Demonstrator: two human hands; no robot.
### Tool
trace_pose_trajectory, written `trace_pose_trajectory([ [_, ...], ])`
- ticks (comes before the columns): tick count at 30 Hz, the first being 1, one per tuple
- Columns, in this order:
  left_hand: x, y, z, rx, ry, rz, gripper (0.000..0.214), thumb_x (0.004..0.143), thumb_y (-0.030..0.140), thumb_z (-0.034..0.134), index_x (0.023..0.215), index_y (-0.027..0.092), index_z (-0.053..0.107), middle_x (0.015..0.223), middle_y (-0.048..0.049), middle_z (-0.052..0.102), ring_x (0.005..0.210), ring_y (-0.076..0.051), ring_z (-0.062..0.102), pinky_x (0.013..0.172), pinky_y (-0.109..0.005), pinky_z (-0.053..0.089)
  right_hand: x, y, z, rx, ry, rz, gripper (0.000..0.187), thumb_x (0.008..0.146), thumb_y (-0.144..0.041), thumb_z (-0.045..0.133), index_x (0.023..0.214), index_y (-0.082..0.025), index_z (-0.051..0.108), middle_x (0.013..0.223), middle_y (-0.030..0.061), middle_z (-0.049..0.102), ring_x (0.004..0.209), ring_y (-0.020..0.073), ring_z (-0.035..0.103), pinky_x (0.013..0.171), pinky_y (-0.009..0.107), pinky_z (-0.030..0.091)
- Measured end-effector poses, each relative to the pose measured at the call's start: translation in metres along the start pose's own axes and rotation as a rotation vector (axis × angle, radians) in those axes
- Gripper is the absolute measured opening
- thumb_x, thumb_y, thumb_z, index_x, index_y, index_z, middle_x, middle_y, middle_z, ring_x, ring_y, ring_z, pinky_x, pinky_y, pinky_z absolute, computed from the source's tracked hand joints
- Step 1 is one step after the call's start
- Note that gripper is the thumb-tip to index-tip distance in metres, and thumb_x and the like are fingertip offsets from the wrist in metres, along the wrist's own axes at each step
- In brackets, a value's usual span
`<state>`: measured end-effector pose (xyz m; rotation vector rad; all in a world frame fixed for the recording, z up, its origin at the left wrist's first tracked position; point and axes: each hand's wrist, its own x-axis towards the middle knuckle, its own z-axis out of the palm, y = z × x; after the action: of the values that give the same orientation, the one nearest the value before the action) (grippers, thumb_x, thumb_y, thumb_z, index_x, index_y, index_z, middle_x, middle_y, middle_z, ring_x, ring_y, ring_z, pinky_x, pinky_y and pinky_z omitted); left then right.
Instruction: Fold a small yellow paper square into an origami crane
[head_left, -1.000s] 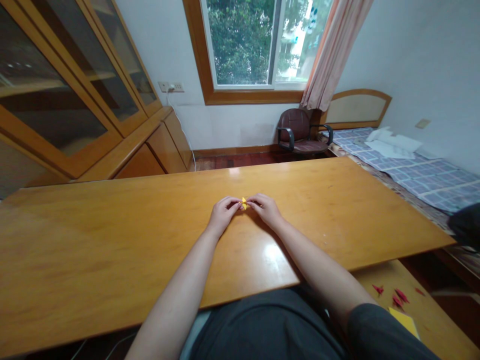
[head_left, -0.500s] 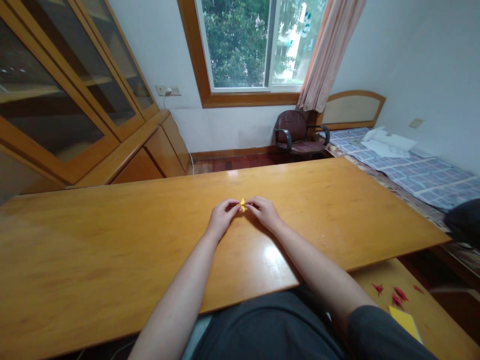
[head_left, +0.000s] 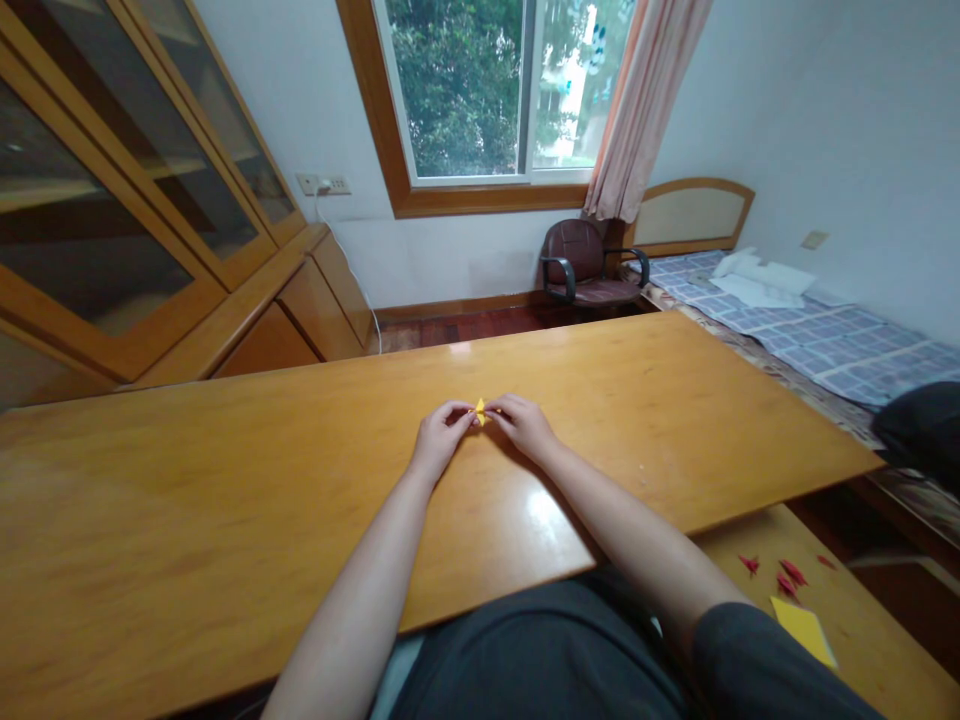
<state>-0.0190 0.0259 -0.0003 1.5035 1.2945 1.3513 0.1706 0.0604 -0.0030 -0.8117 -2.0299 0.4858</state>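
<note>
A small folded piece of yellow paper [head_left: 481, 411], with points sticking up and down, is held just over the wooden table [head_left: 225, 480]. My left hand [head_left: 441, 432] pinches its left side between thumb and fingers. From the right, my right hand [head_left: 523, 423] pinches the opposite side the same way. Both hands are closed, and the fingertips cover the paper's left and right ends. Its exact folded shape is too small to make out.
On a lower wooden surface at right lie several small red folded papers [head_left: 792, 573] and a yellow paper stack [head_left: 804, 632]. A brown armchair [head_left: 577, 262] stands beyond the table, beside a bed [head_left: 817, 330]. A glass-door cabinet [head_left: 247, 290] lines the left.
The view has turned slightly, so the room's right side sits a little further left. Both hands keep their pinch on the yellow paper, with hardly any movement over the table.
</note>
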Motion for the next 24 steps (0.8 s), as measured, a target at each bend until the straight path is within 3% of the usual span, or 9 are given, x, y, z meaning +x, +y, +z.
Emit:
trace_pose_trajectory([
  [14, -0.0004, -0.0023, 0.0022, -0.071, 0.005, -0.060, 0.030, 0.075, 0.042, 0.074, 0.092, 0.017, 0.068, 0.082, -0.0045, 0.074, 0.077, -0.019, 0.070, 0.077, -0.032, 0.055, -0.0010, 0.0046, 0.0010, 0.000, -0.006, -0.018, 0.013, 0.095, -0.023, 0.060, 0.096, -0.020, 0.072, 0.091, 0.0067, 0.072, 0.085, 0.0167, 0.066, 0.079, 0.027, 0.051],
  [24, 0.0001, -0.0063, 0.0013, -0.051, -0.010, -0.019, 0.026, 0.078, 0.040, 0.072, 0.090, 0.017, 0.068, 0.081, -0.0037, 0.073, 0.077, -0.019, 0.069, 0.076, -0.030, 0.054, -0.0007, 0.0073, 0.0025, 0.013, -0.011, 0.002, 0.016, 0.095, -0.028, 0.059, 0.096, -0.022, 0.074, 0.092, 0.0066, 0.073, 0.085, 0.0178, 0.067, 0.080, 0.029, 0.052],
])
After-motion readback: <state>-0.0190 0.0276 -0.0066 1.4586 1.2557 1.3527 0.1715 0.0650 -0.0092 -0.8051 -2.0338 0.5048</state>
